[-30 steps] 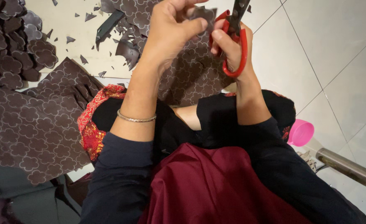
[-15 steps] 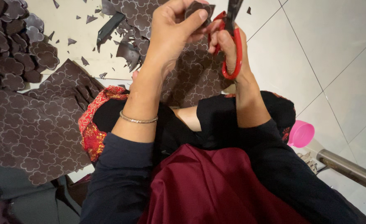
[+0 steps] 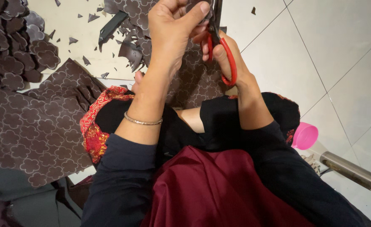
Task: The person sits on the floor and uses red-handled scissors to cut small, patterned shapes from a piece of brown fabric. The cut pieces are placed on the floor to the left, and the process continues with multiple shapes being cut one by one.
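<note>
Scissors [image 3: 221,50] with red handles are being gripped by the right hand [image 3: 231,63] at twelve o'clock, while a dark flower-stamped piece [image 3: 194,8] is being pinched closed in the left hand [image 3: 173,29]. Short snips along the scalloped outline are being advised. No packages or labels are being shown; a pink cup [image 3: 305,135] is lying at three o'clock.

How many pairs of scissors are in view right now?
1. The red-handled scissors are in the right hand, top centre, beside the left hand pinching a dark piece. Others may be hidden beyond the frame.
</note>
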Tool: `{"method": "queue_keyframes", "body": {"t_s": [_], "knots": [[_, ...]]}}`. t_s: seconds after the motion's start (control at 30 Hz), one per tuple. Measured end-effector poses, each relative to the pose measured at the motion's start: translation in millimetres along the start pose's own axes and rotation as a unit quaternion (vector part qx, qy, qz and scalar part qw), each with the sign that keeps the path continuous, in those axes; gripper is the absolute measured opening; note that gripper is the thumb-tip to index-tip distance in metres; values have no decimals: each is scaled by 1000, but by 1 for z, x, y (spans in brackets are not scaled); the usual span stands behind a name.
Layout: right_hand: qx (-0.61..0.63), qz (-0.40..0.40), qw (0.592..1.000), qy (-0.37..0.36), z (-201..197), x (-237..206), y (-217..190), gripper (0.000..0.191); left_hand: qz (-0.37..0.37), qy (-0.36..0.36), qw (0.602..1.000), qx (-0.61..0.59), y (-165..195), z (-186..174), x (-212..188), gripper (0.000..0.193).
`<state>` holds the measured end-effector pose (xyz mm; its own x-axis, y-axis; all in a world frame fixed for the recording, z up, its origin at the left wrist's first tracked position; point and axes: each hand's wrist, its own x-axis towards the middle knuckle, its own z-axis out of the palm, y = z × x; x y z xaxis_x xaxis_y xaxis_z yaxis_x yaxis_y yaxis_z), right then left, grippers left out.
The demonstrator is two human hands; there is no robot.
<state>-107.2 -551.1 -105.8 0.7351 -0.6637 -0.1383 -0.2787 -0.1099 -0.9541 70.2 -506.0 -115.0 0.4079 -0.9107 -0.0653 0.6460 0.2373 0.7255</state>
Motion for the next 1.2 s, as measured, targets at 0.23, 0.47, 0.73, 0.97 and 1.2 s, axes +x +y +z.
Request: {"method": "queue_keyframes", "body": {"t_s": [0.23,0.47,0.73,0.97,1.2], "knots": [[-11,-2,1000,-2,0,1,4,95,2,-6,1000,1,2,1,-1,13],[-25,3,1000,13,1,1,6,101,7,-9,1000,24,3,1,-1,15],[32,3,999,8,3,-1,5,101,2,-14,1000,10,-1,1,-2,16],[44,5,999,6,4,-1,1,98,-9,-11,1000,3,-2,1,-2,17],[46,12,999,3,3,-3,-4,96,-5,-13,1000,10,-3,1,-2,16]]}}
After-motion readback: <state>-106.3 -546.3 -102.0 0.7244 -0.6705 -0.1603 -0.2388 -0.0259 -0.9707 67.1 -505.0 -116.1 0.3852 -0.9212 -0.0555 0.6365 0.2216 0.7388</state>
